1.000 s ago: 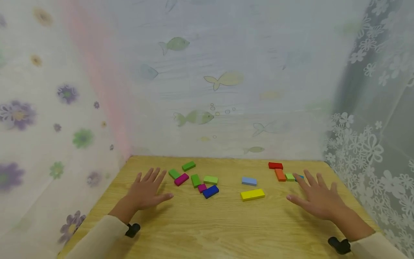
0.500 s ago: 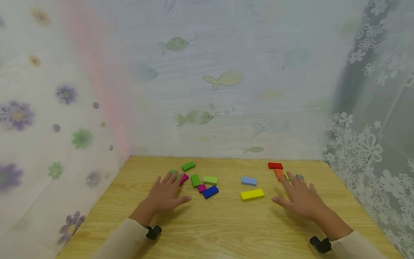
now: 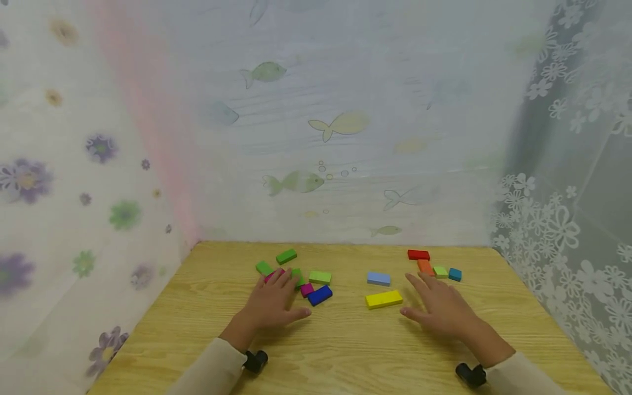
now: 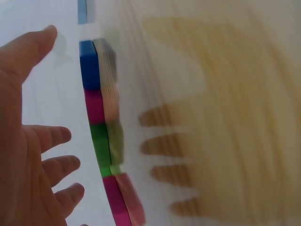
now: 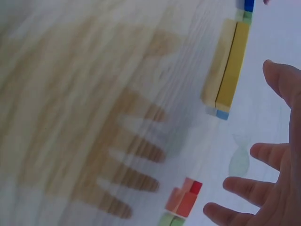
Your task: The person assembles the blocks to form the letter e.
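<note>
two bare hands (image 3: pixel 270 305) near coloured blocks (image 3: pixel 383 299)

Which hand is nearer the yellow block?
Right. The right hand is beside the right end of the yellow block; the left hand is farther off, to its left.

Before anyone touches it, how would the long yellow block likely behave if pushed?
The yellow block would probably slide rather than roll, given its flat faces. Lying low on the table, it seems unlikely to tip. Its straight edges suggest it is stiff.
</note>
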A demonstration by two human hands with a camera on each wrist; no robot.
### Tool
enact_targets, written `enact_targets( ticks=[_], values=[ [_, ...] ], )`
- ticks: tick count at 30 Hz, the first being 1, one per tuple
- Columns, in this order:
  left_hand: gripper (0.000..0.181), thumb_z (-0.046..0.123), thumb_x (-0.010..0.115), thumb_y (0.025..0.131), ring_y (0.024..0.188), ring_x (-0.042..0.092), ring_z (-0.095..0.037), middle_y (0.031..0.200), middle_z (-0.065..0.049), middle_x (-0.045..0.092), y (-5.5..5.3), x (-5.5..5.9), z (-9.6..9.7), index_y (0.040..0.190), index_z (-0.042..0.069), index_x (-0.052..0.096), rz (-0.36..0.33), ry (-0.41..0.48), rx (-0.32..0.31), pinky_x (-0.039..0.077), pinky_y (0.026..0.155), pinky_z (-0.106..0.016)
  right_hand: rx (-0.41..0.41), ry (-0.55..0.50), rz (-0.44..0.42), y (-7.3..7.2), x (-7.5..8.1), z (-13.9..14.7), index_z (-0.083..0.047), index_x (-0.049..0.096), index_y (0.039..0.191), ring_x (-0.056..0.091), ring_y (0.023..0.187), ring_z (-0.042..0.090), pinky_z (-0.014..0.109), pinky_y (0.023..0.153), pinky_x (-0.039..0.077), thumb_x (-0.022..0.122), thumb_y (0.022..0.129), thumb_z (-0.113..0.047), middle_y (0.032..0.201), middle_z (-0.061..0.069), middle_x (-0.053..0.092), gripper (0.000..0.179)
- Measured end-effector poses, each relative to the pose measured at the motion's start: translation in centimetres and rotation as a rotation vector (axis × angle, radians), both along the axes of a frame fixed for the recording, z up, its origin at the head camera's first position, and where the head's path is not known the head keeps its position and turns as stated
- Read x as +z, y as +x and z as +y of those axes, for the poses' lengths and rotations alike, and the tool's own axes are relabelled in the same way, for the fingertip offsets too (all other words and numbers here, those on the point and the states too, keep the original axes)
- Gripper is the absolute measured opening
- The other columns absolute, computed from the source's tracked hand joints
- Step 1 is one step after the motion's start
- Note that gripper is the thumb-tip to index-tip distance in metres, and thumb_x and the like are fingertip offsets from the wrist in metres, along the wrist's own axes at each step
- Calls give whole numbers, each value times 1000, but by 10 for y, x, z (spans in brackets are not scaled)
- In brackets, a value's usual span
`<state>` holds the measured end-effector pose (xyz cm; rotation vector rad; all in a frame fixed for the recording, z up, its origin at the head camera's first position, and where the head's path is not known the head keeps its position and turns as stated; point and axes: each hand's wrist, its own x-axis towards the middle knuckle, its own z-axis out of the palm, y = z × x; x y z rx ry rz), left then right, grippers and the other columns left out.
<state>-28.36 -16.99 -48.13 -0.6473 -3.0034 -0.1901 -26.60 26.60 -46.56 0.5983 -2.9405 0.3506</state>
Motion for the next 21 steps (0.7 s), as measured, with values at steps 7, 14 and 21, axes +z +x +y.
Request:
enact_targets(
  ticks=[7, 14, 21],
  values=[
    [96, 82, 50, 90, 157, 27, -37, 167, -8, 35, -2, -2, 18, 159, 16, 42, 19, -27, -27, 22, 121, -69, 33, -8, -65, -5, -3, -14, -15, 42, 159, 52, 135, 46, 67, 102, 46, 64, 94, -64, 153, 20, 49, 83],
    [78, 72, 60, 91, 155, 31, -36, 162, -9, 44, -5, -2, 32, 145, 15, 58, 45, -28, -29, 23, 122, -66, 41, -28, -102, -12, -4, -25, -19, 51, 152, 59, 124, 31, 56, 98, 53, 71, 94, -53, 141, 9, 58, 70],
    [64, 63, 67, 93, 153, 36, -37, 159, -9, 48, -9, -2, 40, 139, 18, 63, 67, -6, -38, 28, 120, -66, 33, -94, -129, -18, -3, -30, -21, 64, 139, 59, 99, 14, 43, 88, 55, 81, 90, -41, 125, 2, 64, 56]
  ],
)
